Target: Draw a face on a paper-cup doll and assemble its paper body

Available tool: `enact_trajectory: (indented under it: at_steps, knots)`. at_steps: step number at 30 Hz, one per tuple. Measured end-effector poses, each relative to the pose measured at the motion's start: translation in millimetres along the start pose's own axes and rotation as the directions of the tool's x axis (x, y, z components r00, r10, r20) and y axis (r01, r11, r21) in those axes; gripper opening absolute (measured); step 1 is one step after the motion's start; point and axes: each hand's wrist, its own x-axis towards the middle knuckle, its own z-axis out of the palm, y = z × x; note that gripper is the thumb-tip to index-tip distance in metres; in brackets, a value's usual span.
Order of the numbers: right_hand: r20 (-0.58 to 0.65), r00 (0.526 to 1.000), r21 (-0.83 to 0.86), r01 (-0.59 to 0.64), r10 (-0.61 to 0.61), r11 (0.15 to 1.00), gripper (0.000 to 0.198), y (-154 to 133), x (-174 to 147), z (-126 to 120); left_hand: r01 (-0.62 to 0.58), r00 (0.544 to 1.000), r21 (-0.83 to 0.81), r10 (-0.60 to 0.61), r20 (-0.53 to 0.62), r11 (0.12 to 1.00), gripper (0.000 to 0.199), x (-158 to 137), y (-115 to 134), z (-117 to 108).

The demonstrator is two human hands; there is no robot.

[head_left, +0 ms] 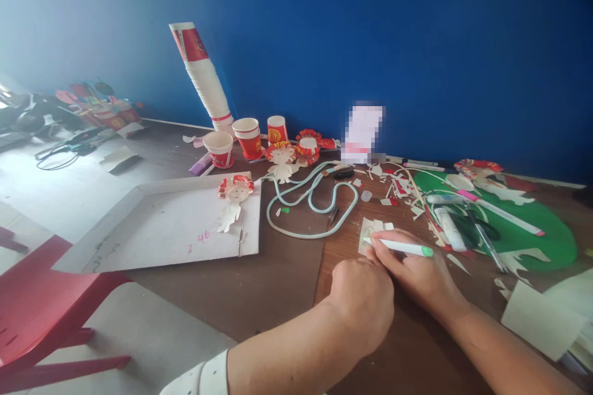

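My right hand [417,265] grips a white marker with a green end [407,247], its tip pointing left over a small piece of pale paper [364,239]. Beside it, my left hand [361,296] is closed with the knuckles up, close to the lower edge of that paper. Its fingertips are hidden, so whether it pinches anything does not show. Small paper offcuts [382,226] lie at the top of the piece. On a white board [171,228] to the left lies a paper cutout figure with a red fringed ring [235,190].
Paper cups [218,149] and a leaning cup stack [208,89] stand along the blue wall [296,31]. A pale cable [296,236] loops across mid-table. Markers [503,213] and scissors [484,237] lie on a green sheet [560,237]. A red chair [41,296] stands left.
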Motion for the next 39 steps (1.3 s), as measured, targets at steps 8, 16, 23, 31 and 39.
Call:
enact_trajectory:
  at_steps: [8,16,23,31,39]
  knots:
    - [-0.018,1.0,-0.038,-0.016,0.016,0.999,0.02,-0.9,1.6,-1.0,-0.003,1.0,0.0,0.003,-0.007,1.0,0.039,-0.4,0.0,0.3]
    - [-0.015,1.0,-0.054,-0.022,0.021,0.998,0.021,-2.2,2.6,-3.6,0.0,1.0,0.0,0.0,-0.001,1.0,0.038,0.3,0.4,0.7]
    - [-0.029,0.999,-0.02,-0.028,0.028,0.999,0.021,-1.6,2.0,-2.8,0.002,1.0,0.006,-0.002,-0.012,1.0,0.039,0.4,0.3,1.8]
    - [-0.044,0.997,0.075,-0.053,0.057,0.996,0.024,-4.5,6.2,-5.4,-0.003,0.999,0.022,0.004,-0.039,1.0,0.048,-0.1,0.8,4.8]
    - [0.001,0.997,0.065,-0.072,0.072,0.995,0.023,-2.6,6.2,-3.0,-0.002,0.999,0.023,0.003,-0.043,1.0,0.046,-0.6,0.4,3.9]
